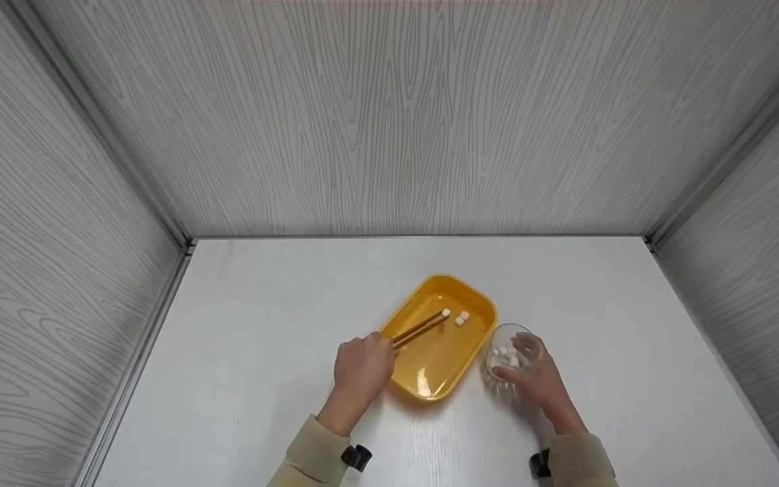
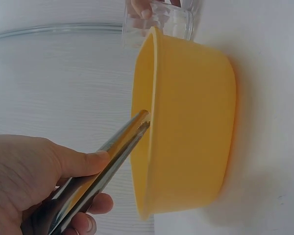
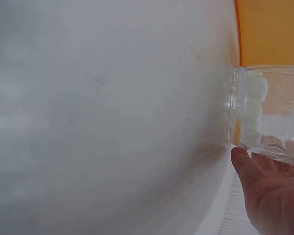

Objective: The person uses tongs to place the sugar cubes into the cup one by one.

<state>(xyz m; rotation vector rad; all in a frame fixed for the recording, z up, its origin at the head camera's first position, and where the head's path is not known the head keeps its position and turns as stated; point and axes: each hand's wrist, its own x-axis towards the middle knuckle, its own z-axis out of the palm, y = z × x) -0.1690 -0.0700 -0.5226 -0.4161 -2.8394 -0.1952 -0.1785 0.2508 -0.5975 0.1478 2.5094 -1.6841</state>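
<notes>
My left hand (image 1: 364,368) grips a pair of metal tongs (image 2: 110,169), thumb along one arm and fingers under the other. The tongs reach over the near left rim of a yellow tray (image 1: 427,365), with a small white cube (image 1: 445,312) at their tips. Two more white cubes (image 1: 462,318) lie in the tray, right of the tips. On the right, a clear glass (image 3: 284,120) stands close beside the tray with several white cubes at its bottom. My right hand (image 1: 531,372) holds the glass, thumb and fingers round its side.
Everything stands on a white tabletop (image 1: 261,304). Pale wood-grain panels rise at the back (image 1: 403,122), left (image 1: 44,237) and right (image 1: 754,223). A dark wrist strap (image 1: 356,457) shows at the left sleeve.
</notes>
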